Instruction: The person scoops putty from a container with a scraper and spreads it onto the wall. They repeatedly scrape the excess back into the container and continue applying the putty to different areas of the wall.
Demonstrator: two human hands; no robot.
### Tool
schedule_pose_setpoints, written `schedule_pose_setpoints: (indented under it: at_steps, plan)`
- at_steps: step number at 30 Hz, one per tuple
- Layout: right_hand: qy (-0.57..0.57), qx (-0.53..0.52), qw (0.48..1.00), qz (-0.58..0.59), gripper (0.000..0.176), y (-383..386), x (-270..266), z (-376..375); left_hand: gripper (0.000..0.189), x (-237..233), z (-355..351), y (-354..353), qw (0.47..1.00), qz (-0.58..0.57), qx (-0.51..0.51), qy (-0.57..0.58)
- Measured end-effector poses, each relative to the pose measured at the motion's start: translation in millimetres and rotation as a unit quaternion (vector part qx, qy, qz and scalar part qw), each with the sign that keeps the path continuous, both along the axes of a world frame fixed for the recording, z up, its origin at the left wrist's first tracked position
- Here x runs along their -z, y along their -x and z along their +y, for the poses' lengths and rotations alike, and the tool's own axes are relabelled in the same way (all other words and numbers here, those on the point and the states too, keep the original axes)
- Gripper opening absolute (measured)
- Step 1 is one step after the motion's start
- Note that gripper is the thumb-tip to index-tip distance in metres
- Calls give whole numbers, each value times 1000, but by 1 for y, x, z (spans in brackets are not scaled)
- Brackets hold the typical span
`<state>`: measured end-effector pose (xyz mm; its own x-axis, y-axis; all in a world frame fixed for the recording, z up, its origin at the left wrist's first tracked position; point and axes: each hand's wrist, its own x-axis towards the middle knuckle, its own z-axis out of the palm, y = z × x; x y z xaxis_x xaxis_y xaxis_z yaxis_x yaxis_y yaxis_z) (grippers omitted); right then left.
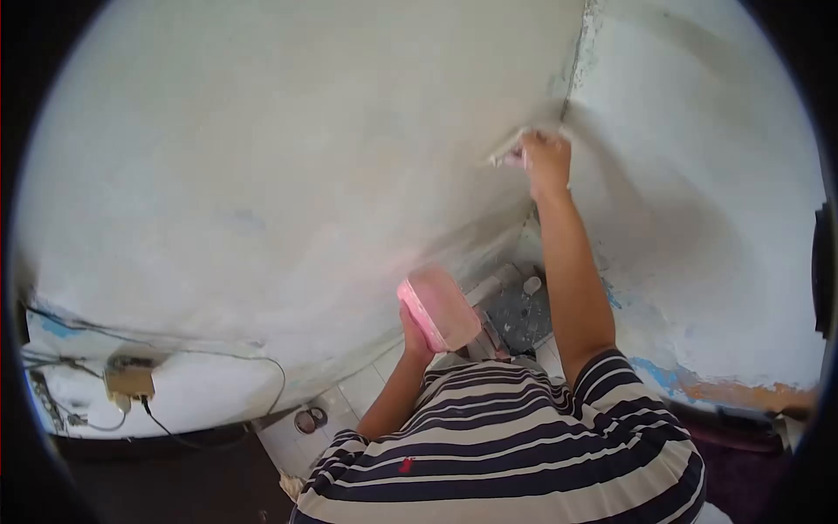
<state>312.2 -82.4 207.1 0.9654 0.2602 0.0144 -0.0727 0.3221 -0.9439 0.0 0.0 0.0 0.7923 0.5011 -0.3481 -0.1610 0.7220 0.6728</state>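
Note:
My left hand (415, 334) is wrapped around the side of a pink plastic tub (422, 316), held tilted at waist height. A pale layer covers the tub's upward-facing side. Higher up on the right, my right hand (547, 162) grips a flat putty scraper (506, 150) smeared with whitish paste. The scraper's edge lies at the surface of the off-white wall (349, 131), a little left of the corner. My fingers hide most of its handle, and the hand is slightly blurred.
A second wall (716, 157) meets the first at a rough corner on the right. Its lower part has peeling blue and orange paint. A socket box (129, 381) with plugged cables hangs low at left. Below are a dark grey spattered surface (517, 313) and white floor tiles (360, 389).

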Motion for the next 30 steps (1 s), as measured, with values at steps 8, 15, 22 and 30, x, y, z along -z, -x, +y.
schedule_pose_setpoints:
  at_steps: [8, 15, 22, 30]
  plan:
    - [-207, -187, 958, -71, 31, -1, -3, -152, 73, -28, -85, -41, 992, -118, -49, -14]
    - [-178, -175, 968, 34, 33, 37, 29, -201, 74, -73, -148, -86, 967, -102, -228, -57]
    - [160, -122, 892, -404, 39, 97, -32, -223, 83, -131, -189, -152, 927, -152, -336, -66]
    - [160, -180, 785, -571, 47, 131, -28, -222, 85, -56, -151, -167, 900, -240, -315, -180]
